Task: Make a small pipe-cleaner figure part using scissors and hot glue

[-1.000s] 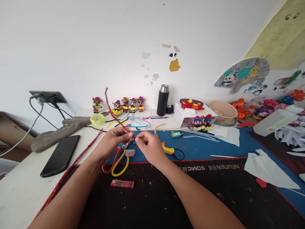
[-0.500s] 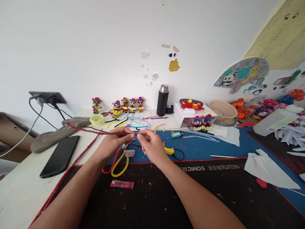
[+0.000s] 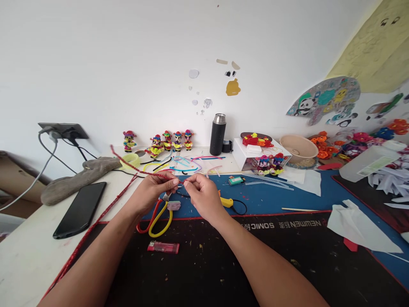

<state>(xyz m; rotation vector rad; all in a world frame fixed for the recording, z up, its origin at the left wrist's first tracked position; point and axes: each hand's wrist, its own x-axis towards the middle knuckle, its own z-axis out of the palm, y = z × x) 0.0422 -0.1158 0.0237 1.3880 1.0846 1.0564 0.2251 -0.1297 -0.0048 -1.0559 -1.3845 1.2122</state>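
A dark red twisted cord [image 3: 128,164] runs from the upper left into my left hand [image 3: 157,187], whose thumb and fingers pinch it. Just to the right, my right hand [image 3: 202,194] pinches the cord's other part, with a short stretch showing between the fingertips. Another length of red cord [image 3: 105,212] slants down past my left forearm to the lower left. Below my left hand lie scissors [image 3: 162,219] with red and yellow handles, beside a small purplish block [image 3: 174,206]. A pink lighter [image 3: 163,247] rests on the black mat [image 3: 191,277].
A phone [image 3: 79,209] lies at left. Several small figures [image 3: 156,146], yellow tape [image 3: 130,160] and coloured strips stand or lie at the back. Behind are a black flask [image 3: 217,134], a white box [image 3: 246,157] and a bowl [image 3: 299,151]. A yellow-handled tool [image 3: 226,202] lies right of my hands.
The free end of the cord left of my left hand has swung upward and to the right. Both hands have stayed nearly in place, still pinching.
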